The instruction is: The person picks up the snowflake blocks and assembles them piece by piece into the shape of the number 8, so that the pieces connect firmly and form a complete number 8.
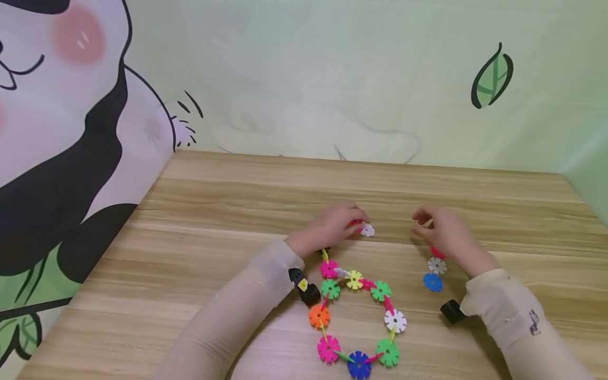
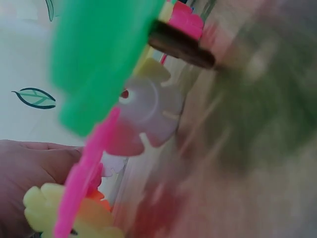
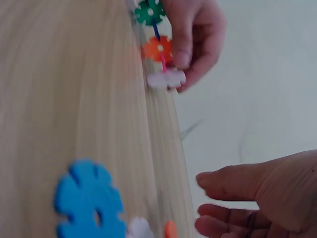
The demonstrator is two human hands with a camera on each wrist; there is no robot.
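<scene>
My left hand [image 1: 334, 227] pinches the end of a chain of slotted plastic snowflake discs, over the table. At its fingertips are a white disc [image 1: 368, 230] and, in the right wrist view, an orange disc [image 3: 157, 48], joined by a pink one seen edge-on. The rest of the chain makes a ring, including a dark blue disc [image 1: 359, 365] and a white disc [image 1: 395, 321]. My right hand [image 1: 444, 232] holds nothing, its thumb and fingers apart. Under and beside it lie a light blue disc [image 1: 433, 282], a grey-white disc [image 1: 437, 265] and a partly hidden pink-red disc [image 1: 438, 253].
The wooden table [image 1: 199, 253] meets a pale green wall sheet [image 1: 294, 79] along its back edge. A printed panda figure [image 1: 71, 116] covers the left side. Dark wrist cameras sit on both sleeves, the left one [image 1: 309, 293] close beside the ring.
</scene>
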